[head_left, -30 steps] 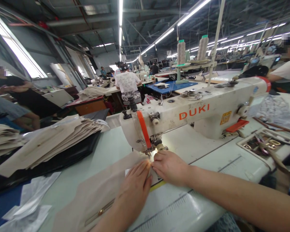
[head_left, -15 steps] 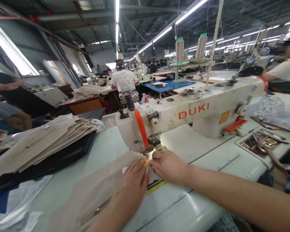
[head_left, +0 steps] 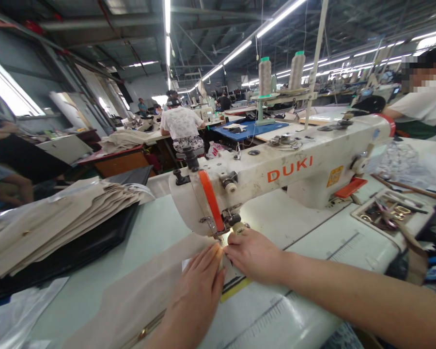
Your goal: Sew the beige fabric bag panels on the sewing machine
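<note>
A beige fabric piece (head_left: 141, 286) with a zipper and a gold-coloured pull (head_left: 143, 333) lies on the pale green sewing table, its far end under the needle area of a white sewing machine (head_left: 287, 165). My left hand (head_left: 199, 286) rests flat on the fabric, fingers stretched toward the needle. Close by on the right, my right hand (head_left: 254, 254) pinches the fabric's edge beside the presser foot. The fingertips of both hands nearly meet there.
Stacked beige pieces (head_left: 58, 218) lie on black material at the left, near white strips (head_left: 25, 310). A tray (head_left: 388, 218) with scissors and small parts sits at the right. Several people work around; thread cones (head_left: 265, 77) stand behind the machine.
The view has shifted slightly, moving most of the scene left. Both hands keep nearly the same place by the needle, and the fabric with its zipper pull sits a little lower and further left.
</note>
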Motion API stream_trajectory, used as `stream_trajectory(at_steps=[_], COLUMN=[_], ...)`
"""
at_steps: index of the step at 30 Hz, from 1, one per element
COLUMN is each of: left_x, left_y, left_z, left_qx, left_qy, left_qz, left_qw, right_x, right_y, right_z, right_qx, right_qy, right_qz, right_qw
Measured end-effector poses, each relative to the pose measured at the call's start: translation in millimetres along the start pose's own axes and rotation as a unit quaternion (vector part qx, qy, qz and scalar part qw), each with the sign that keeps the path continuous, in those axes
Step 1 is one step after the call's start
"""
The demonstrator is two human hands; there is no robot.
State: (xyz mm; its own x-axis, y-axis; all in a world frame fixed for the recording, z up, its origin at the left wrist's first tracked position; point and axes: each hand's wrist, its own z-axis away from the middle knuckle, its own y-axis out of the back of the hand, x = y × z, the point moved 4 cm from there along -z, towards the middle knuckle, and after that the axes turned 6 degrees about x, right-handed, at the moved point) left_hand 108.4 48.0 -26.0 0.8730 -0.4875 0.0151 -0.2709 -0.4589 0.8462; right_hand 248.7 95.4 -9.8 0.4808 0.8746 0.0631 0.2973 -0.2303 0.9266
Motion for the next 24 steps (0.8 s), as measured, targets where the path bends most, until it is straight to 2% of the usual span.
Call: stream_trajectory(at_steps=[17, 24], left_x=[0.8, 0.4], left_y=[0.4, 0.9], left_z=[-2.9, 0.4], left_qx=[-0.026, 0.006], left_qy=[0.025, 0.026], left_qz=[0.009, 0.015], left_qw=[0.999, 1.0], right_x=[1.4, 1.1], right_y=[-0.9, 0.4], right_z=[0.4, 4.6], right_qx=[0.019, 0.012], right_qy=[-0.005, -0.001], right_qz=[-0.005, -0.011], right_qw=[1.0, 1.0])
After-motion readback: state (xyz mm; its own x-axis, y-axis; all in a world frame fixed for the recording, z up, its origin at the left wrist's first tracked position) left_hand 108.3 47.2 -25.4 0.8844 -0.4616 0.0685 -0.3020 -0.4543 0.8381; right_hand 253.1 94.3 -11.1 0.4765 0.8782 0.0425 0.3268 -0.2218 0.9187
